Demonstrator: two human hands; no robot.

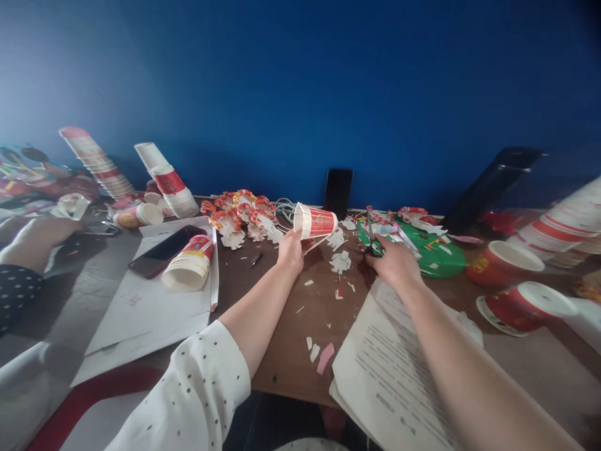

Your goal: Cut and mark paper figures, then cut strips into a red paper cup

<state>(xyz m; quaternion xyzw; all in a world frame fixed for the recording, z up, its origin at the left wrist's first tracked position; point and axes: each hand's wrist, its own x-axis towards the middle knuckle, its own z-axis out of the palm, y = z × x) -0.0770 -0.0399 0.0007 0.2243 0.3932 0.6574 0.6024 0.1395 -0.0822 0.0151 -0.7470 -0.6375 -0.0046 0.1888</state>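
Observation:
My left hand (pixel 292 252) is closed on a red and white paper cup (pixel 320 223), held tilted on its side above the table with its open mouth facing left. A thin pale strip hangs below the cup. Further right, my right hand (pixel 397 262) is closed around the handles of dark scissors (pixel 370 237), their blades pointing up and away from me. The scissors are apart from the cup. Between my hands, white cut paper pieces (pixel 340 262) lie on the brown table (pixel 286 338). Behind the cup is a heap of cut red and white paper pieces (pixel 244 216).
A dark phone (pixel 338 191) leans against the blue wall. Cup stacks (pixel 173 188) stand at left; more cups (pixel 528 307) are at right. A green plate (pixel 441 250) holds scraps. Printed sheets (pixel 389 363) lie under my right forearm. Another person's hand (pixel 44 235) is at far left.

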